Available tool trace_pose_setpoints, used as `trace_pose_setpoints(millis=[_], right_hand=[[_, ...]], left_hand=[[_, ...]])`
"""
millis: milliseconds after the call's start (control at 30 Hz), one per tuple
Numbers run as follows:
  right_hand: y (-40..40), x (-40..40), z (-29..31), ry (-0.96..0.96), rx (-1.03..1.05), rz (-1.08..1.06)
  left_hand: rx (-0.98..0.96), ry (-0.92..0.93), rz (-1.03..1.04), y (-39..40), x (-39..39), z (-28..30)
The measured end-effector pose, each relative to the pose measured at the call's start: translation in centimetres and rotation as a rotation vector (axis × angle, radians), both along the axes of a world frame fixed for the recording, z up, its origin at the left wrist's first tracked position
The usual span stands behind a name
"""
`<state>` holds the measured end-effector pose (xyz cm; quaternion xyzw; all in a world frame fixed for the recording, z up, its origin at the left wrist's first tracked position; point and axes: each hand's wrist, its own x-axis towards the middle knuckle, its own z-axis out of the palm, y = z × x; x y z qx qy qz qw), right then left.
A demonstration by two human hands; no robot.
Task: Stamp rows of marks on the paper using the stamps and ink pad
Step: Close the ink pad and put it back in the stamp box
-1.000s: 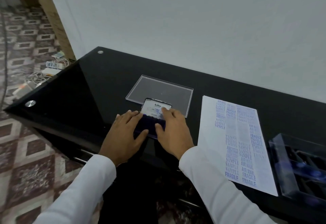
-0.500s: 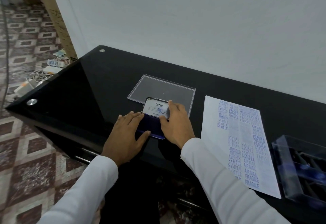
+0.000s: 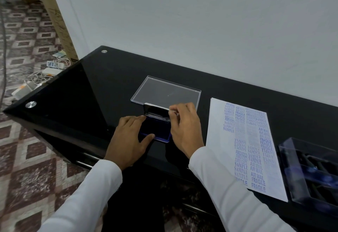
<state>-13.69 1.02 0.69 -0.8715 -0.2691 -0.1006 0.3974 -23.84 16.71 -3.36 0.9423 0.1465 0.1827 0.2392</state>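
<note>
the ink pad [image 3: 157, 131] sits on the black tabletop [image 3: 91, 94] near its front edge, just in front of a clear plastic lid [image 3: 166, 91] lying flat; the left hand [image 3: 128, 138] lies with straight fingers along the pad's left side, thumb against its near edge, pinning the base; the right hand [image 3: 184, 129] has its fingertips curled on the right end of the pad's hinged cover [image 3: 155, 112], which stands raised at a slant over the dark blue pad; whether the cover is on its way up or down i cannot tell from here; to do this well, i'd say keep the left palm's weight on the base so it doesn't skid on the glossy top, and swing the cover evenly about its hinge rather than twisting one corner; keep fingertips off the inked face, or they'll smudge the paper [image 3: 245, 140]; that sheet lies just to the right, already crowded with blue rows reading sample, fragile, air mail, so little room looks left; the stamps seem to be in the clear tray [image 3: 311, 169] beyond it, though they're blurred.
</note>
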Motion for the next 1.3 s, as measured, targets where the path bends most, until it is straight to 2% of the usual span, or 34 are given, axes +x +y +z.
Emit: trace_pose_setpoints(millis=[100,200,267,433,600,733,867,1033,1300], right_hand=[[-0.6,-1.0,-0.8,-0.014,-0.048,0.039],[-1.0,-2.1,-2.0,-0.050,-0.089,0.065],[-1.1,-2.8,-2.8,-0.083,-0.116,0.078],[-1.2,-3.8,-3.7,-0.072,-0.170,0.081],[-1.2,-4.2,-3.6,-0.020,-0.222,0.072],[-1.2,-4.2,-2.6,0.083,-0.109,-0.035],[-0.9,-3.8,-1.6,0.223,-0.146,-0.167],[0.4,-3.8,-1.3,0.236,-0.276,-0.182],[0.4,-3.8,-1.0,0.325,-0.182,-0.211]], left_hand=[[-0.051,0.004,0.082,-0.5,-0.1,0.8],[-0.261,-0.006,0.101,-0.6,-0.3,1.4],[-0.337,0.001,0.077,-0.2,-0.4,1.7],[-0.302,-0.054,0.140,-0.3,0.1,2.1],[-0.229,-0.014,0.229,-0.6,1.1,1.9],[-0.270,0.011,0.285,-0.5,1.4,2.3],[-0.307,-0.018,0.370,-0.8,1.7,2.5],[-0.303,0.061,0.375,-1.5,2.2,2.4],[-0.297,0.166,0.383,-1.6,2.7,3.3]])
